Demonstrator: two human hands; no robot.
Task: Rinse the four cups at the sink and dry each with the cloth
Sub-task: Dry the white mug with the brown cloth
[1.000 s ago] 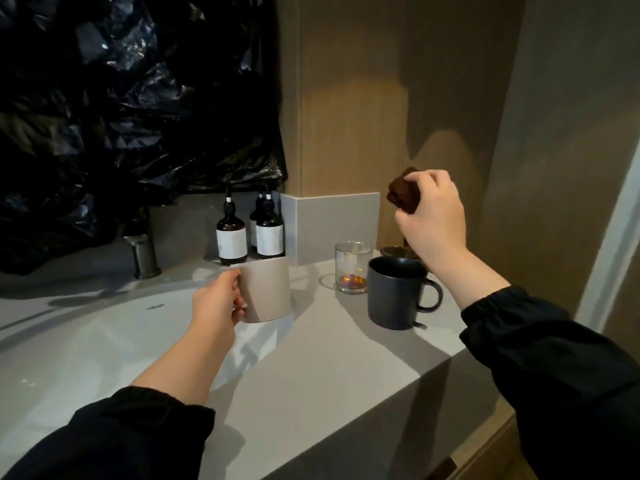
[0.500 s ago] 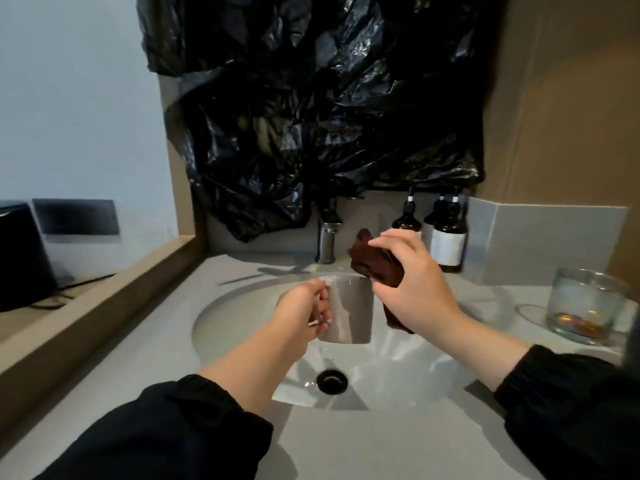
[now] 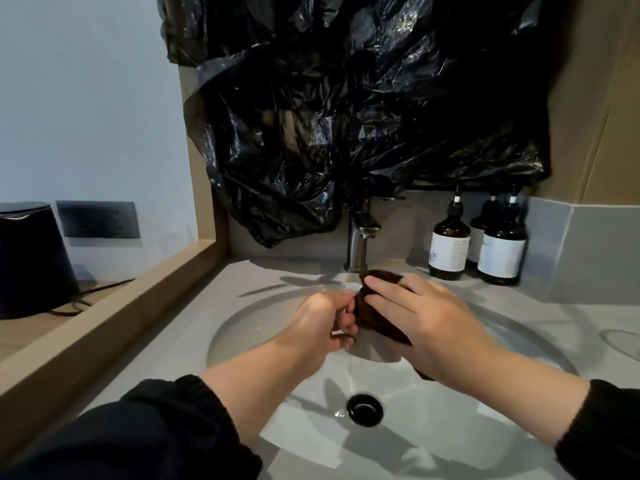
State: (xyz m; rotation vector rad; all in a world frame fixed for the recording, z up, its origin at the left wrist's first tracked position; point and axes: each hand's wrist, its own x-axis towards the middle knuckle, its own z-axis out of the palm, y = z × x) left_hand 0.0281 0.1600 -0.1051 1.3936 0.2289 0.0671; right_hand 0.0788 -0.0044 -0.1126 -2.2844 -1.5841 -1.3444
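The right hand [image 3: 426,327] is now lying over the cup [image 3: 375,349], having drawn the cloth [image 3: 377,308] from beside the rim down across its side, so only a pale patch of cup is showing above the sink [image 3: 242,317]. The left hand [image 3: 322,323] is gripping the cup at the handle side with fingers curled, while the right is wrapping its fingers over the cloth and holding it against the wall. Drying well probably means turning the cup steadily with the left hand, keeping the cloth pressed flat, and staying over the basin.
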